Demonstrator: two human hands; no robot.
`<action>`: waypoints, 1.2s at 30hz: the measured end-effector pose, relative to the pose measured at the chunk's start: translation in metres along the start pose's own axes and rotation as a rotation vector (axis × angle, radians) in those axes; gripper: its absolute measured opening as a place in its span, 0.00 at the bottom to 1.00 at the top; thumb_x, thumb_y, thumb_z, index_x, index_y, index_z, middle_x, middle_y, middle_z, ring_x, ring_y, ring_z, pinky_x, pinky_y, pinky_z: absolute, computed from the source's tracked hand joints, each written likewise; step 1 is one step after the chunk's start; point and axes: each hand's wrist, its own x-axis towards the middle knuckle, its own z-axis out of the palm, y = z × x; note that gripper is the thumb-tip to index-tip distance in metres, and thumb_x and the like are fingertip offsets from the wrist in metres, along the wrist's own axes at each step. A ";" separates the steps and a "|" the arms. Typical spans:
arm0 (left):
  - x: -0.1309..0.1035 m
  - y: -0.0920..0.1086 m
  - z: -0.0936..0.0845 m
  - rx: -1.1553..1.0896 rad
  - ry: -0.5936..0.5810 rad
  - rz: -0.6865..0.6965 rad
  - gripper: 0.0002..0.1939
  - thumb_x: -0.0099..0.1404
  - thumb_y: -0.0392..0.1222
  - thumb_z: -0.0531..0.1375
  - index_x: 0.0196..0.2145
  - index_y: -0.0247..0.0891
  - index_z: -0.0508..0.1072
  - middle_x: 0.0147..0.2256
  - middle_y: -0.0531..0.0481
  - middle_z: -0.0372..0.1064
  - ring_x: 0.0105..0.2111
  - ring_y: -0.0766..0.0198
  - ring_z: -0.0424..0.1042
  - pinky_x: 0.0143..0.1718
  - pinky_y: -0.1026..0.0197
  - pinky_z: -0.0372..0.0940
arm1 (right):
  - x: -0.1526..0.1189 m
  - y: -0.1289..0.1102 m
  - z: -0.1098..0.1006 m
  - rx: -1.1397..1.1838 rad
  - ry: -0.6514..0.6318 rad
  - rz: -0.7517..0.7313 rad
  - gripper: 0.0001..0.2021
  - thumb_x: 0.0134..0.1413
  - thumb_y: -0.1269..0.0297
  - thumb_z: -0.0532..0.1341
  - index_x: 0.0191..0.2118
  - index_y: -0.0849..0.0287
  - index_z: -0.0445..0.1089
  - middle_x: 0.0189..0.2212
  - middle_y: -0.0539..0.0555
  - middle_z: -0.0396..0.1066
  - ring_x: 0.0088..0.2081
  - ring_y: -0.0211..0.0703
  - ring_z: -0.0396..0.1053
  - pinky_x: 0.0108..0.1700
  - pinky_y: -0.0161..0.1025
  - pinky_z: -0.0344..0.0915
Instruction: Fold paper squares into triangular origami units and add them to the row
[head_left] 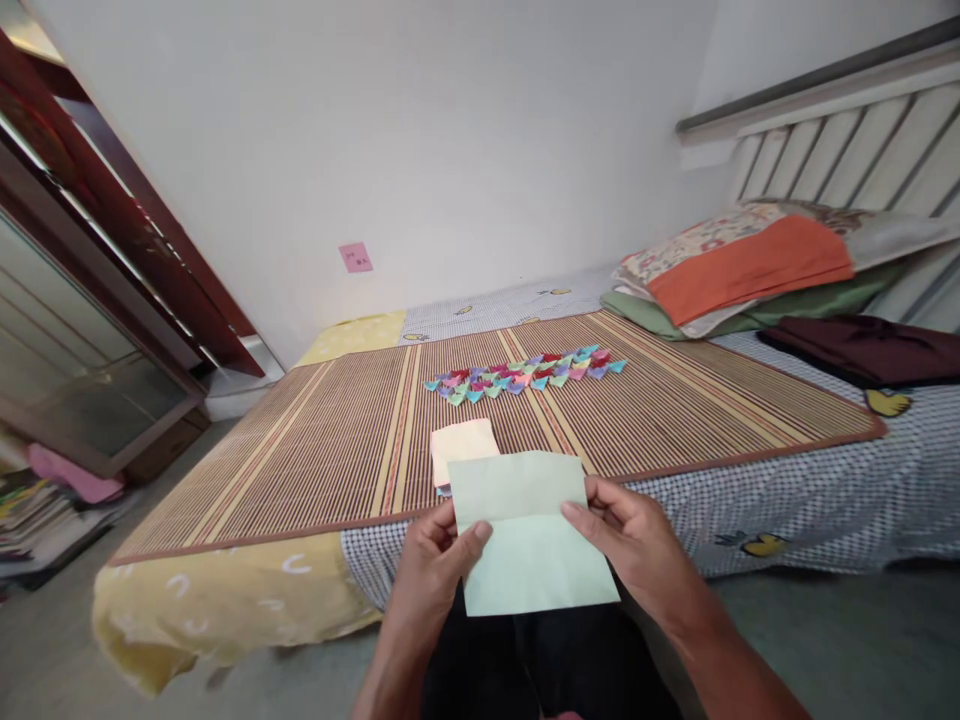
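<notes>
A pale green sheet of paper (pixel 536 570) is held up in front of me, with a crease running across its middle. My left hand (pixel 439 560) pinches its left edge, thumb on the near face and fingers behind. On the opposite edge my right hand (pixel 630 535) grips it the same way. Partly behind the sheet, a stack of paper (pixel 461 445) with a cream sheet on top lies on the woven mat. Farther back, several small folded paper pieces (pixel 525 378) in many colours lie in rows on the mat.
The striped woven mat (pixel 322 460) covers much of the bed, over a checked sheet (pixel 787 500). Pillows (pixel 750 265) and a dark folded cloth (pixel 862 348) lie at the right. A pink note (pixel 355 257) is on the wall. A glass-fronted cabinet (pixel 67 340) stands left.
</notes>
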 end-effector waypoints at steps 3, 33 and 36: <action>-0.001 -0.003 0.003 -0.027 -0.007 -0.018 0.20 0.54 0.48 0.74 0.41 0.34 0.83 0.36 0.40 0.82 0.33 0.51 0.80 0.34 0.56 0.73 | -0.001 0.000 0.003 0.026 -0.013 0.005 0.15 0.56 0.50 0.68 0.33 0.58 0.71 0.27 0.51 0.71 0.30 0.45 0.71 0.31 0.38 0.69; 0.001 -0.016 0.004 -0.091 -0.050 0.003 0.16 0.61 0.47 0.70 0.43 0.34 0.83 0.37 0.42 0.82 0.33 0.55 0.78 0.38 0.56 0.71 | 0.000 -0.008 0.005 0.092 -0.028 0.070 0.16 0.58 0.48 0.66 0.38 0.58 0.74 0.29 0.52 0.74 0.31 0.45 0.71 0.34 0.39 0.70; 0.005 -0.016 -0.005 -0.111 -0.141 -0.024 0.15 0.62 0.46 0.70 0.43 0.35 0.83 0.34 0.43 0.80 0.32 0.59 0.76 0.38 0.58 0.69 | 0.000 -0.011 0.000 0.126 -0.011 0.080 0.16 0.58 0.48 0.67 0.37 0.58 0.74 0.28 0.51 0.74 0.29 0.43 0.71 0.33 0.37 0.69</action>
